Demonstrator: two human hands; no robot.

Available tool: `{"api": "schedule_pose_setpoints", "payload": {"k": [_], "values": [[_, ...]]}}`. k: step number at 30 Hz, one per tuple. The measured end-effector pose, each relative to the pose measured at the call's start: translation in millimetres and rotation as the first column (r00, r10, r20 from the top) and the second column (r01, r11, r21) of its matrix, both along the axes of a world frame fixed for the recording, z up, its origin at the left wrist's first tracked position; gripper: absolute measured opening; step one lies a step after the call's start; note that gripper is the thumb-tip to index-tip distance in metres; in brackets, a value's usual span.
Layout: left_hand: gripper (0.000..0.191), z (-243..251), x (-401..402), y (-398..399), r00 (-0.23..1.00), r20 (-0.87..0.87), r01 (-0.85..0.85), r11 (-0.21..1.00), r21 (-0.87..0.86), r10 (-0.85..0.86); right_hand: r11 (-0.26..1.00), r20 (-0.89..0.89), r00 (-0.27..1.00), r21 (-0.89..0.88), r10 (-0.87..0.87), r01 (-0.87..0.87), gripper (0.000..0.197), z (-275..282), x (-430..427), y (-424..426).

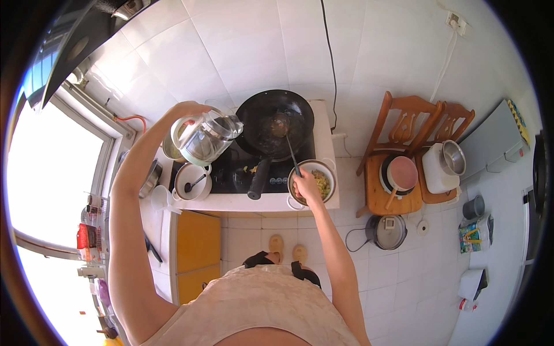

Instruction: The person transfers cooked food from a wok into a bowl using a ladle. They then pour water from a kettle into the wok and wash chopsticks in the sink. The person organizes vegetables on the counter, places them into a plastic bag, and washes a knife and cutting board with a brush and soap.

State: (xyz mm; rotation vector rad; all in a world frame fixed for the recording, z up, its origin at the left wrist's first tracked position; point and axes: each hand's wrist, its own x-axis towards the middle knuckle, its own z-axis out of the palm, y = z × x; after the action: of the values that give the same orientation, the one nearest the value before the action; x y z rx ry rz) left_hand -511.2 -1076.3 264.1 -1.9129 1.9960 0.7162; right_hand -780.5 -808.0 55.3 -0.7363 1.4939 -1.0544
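Note:
My left hand [189,111] grips the handle of a clear glass kettle [205,140] with a pale green base. The kettle is tilted, its spout over the left rim of a black wok [255,125]; I cannot tell whether liquid is flowing. In my right hand [306,187] is the dark handle of a ladle [291,149], whose head rests inside the wok, where it looks wet. Below my right hand a white pot [330,171] holds chopped yellow-green food [322,184]. The wok sits on a black glass cooktop [225,175], handle towards me.
Left of the wok stands a white pot [205,190] with a black spoon [194,183]. A funnel [161,198] lies beside it. Food scraps [250,170] dot the cooktop. Wooden chairs [394,205] at right carry pans, and a lidded electric cooker [385,233] sits on the floor.

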Motion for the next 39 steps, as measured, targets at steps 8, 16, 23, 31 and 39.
{"api": "schedule_pose_setpoints", "payload": {"k": [8, 16, 23, 31, 39], "values": [[0.049, -5, 17, 5, 0.996, -0.057, -0.075, 0.997, -0.028, 0.074, 0.990, 0.443, 0.895, 0.142, -0.059, -0.005, 0.020, 23, -6, -7], [0.036, -55, 35, 31, 0.846, -0.501, -0.191, 0.981, 0.033, 0.182, 0.961, 0.104, 0.969, -0.141, -0.224, 0.237, 0.039, -5, -38, 26], [0.027, -74, 107, 118, 0.283, -0.849, -0.419, 0.854, 0.310, 0.447, 0.953, -0.337, 0.936, -0.240, 0.098, -0.186, 0.022, 12, -11, 114], [0.035, -33, 156, 240, 0.000, -0.929, -0.573, 0.761, 0.303, 0.370, 0.579, -0.623, 0.518, -0.125, 0.586, -0.806, 0.019, -56, 93, 140], [0.061, -67, 270, 387, 0.050, -0.919, -0.873, 0.463, 0.149, 0.391, 0.707, -0.840, 0.410, -0.046, 0.355, -0.706, 0.027, -76, 173, 21]]}}
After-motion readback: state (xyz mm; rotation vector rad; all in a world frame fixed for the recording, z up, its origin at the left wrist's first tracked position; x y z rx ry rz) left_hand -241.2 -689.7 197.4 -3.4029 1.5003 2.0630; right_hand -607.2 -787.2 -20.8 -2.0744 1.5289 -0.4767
